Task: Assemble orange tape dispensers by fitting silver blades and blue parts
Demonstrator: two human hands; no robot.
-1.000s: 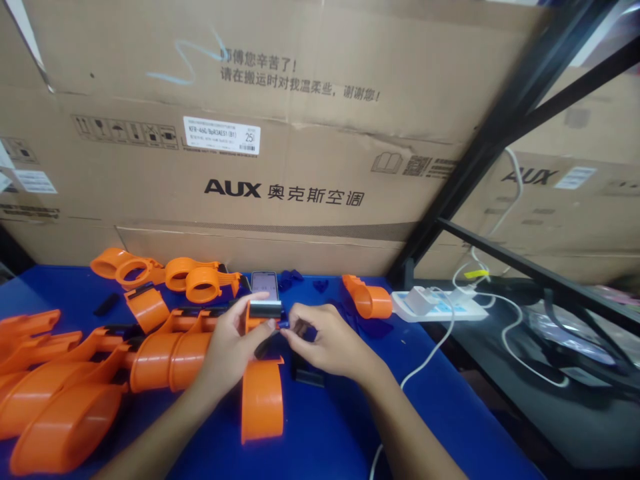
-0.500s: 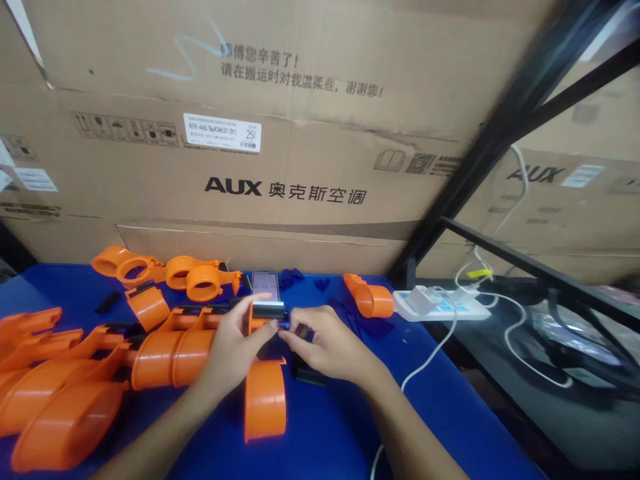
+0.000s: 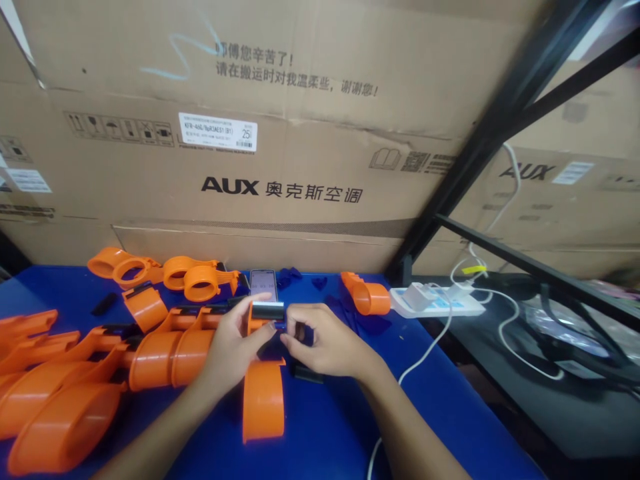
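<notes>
- Filling the back of the view, a stack of cardboard boxes [image 3: 280, 167] printed "AUX" stands behind a blue table [image 3: 320, 440].
- A black metal frame [image 3: 500, 120] slants up at the right, with a white power strip [image 3: 440, 303] and its cable near its foot.
- A row of orange dispensers [image 3: 75, 387] lies across the table's left side, with more orange rings [image 3: 165, 277] further back.
- The orange tape dispenser [image 3: 263, 393] in hand sits at the table's middle, its long axis running toward and away from the person; the broad rounded end points at the person, and the black-and-white roller end [image 3: 267, 310] points to the boxes.
- The left hand [image 3: 233, 350] is clamped on the dispenser's far end, thumb below the roller and forefinger over it.
- The right hand [image 3: 325, 343] has its fingertips pinched together at the roller's right end, on a small dark part too tiny to make out.
- A phone [image 3: 263, 285] lies just behind the roller.
</notes>
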